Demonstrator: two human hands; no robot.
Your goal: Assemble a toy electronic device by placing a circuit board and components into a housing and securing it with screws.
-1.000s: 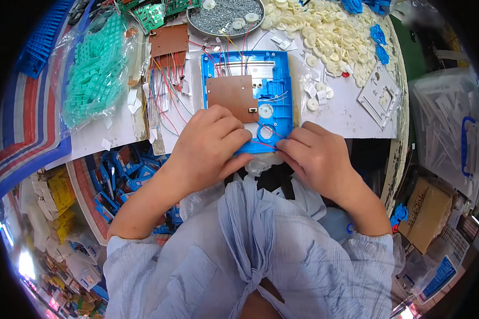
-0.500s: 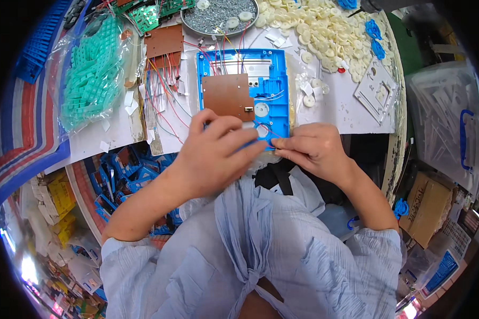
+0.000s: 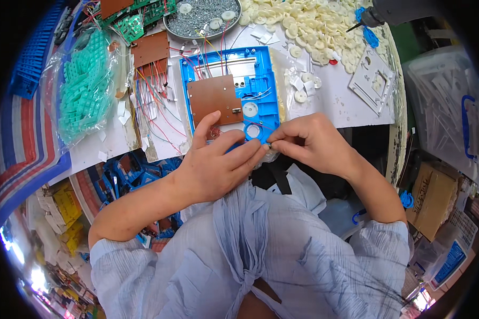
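Observation:
A blue plastic housing [image 3: 272, 101] lies open on the table in front of me. On its left half sits a brown circuit board [image 3: 213, 98], with thin wires running up from it. My left hand [image 3: 210, 162] lies over the housing's near edge, fingers spread, the index at the board's lower edge and other fingertips by the near right corner. At that same corner my right hand [image 3: 314, 141] pinches a small dark part [image 3: 269, 145], mostly hidden by the fingertips. A thin red wire [image 3: 258, 125] runs across the housing toward this hand.
A round tray of screws [image 3: 197, 26] stands behind the housing, beside a heap of cream plastic discs [image 3: 314, 26]. A bag of green pieces [image 3: 88, 90] and wired brown boards [image 3: 150, 50] lie left. At right are a white plate [image 3: 371, 82] and a dark pointed tool [image 3: 368, 18].
My left hand's fingers have spread and settled along the housing's near edge, closer to the right fingertips. The whole table scene has shifted slightly left and up in view. My right hand keeps pinching.

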